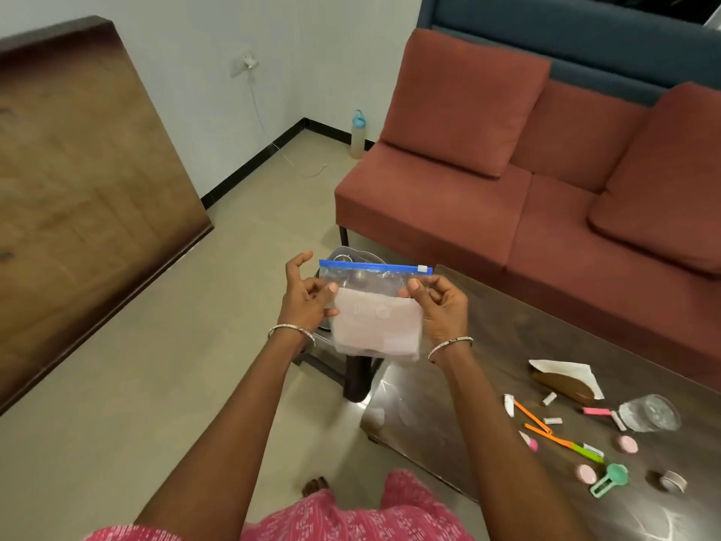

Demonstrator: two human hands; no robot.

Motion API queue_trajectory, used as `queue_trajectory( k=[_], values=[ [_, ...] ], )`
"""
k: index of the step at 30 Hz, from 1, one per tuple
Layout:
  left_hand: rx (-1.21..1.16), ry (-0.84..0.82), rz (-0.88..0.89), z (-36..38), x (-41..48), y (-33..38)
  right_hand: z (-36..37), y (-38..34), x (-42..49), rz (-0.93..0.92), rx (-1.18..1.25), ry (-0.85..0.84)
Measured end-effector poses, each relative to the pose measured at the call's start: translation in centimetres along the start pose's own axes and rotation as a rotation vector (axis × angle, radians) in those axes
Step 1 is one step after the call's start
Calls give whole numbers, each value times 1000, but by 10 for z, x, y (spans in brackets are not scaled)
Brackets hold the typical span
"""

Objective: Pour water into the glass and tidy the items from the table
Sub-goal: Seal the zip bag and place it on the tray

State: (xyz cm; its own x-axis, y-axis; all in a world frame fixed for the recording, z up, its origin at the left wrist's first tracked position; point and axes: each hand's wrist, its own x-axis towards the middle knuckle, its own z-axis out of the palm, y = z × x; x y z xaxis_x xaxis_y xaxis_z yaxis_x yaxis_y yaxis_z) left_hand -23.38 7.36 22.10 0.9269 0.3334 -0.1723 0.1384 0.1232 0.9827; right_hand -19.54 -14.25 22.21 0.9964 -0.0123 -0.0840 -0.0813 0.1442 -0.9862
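Note:
I hold a clear zip bag (376, 306) with a blue slider strip up in front of me, over the table's left end. My left hand (306, 298) pinches its left edge and my right hand (439, 302) pinches its right edge. A folded pale pink cloth or paper lies inside the bag. On the dark glossy table (487, 369) at the right stands a clear glass (649, 413). Near it lie orange sticks (534, 419), pink round lids (626, 443), a green clip (610, 480), a roll of tape (672, 481) and a brown object on white paper (565, 382).
A red sofa (507, 181) runs behind the table. A water bottle (358, 133) stands on the floor by the wall. A wooden board (78, 181) leans at the left. A chair or stool shows behind the bag. My pink clothing fills the bottom edge.

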Motion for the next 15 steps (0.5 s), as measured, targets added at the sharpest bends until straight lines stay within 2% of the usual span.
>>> queue_trajectory(
  k=[5,8,10,15],
  values=[
    [-33,82,38,-30,20,6,41,6,4,-82,-91,124],
    [-81,72,33,-40,29,13,58,9,8,-127,-139,110],
    [-122,50,35,-44,34,16,66,11,13,-129,-133,73],
    [-220,54,-15,-55,50,21,76,16,27,-47,-184,-164]
  ],
)
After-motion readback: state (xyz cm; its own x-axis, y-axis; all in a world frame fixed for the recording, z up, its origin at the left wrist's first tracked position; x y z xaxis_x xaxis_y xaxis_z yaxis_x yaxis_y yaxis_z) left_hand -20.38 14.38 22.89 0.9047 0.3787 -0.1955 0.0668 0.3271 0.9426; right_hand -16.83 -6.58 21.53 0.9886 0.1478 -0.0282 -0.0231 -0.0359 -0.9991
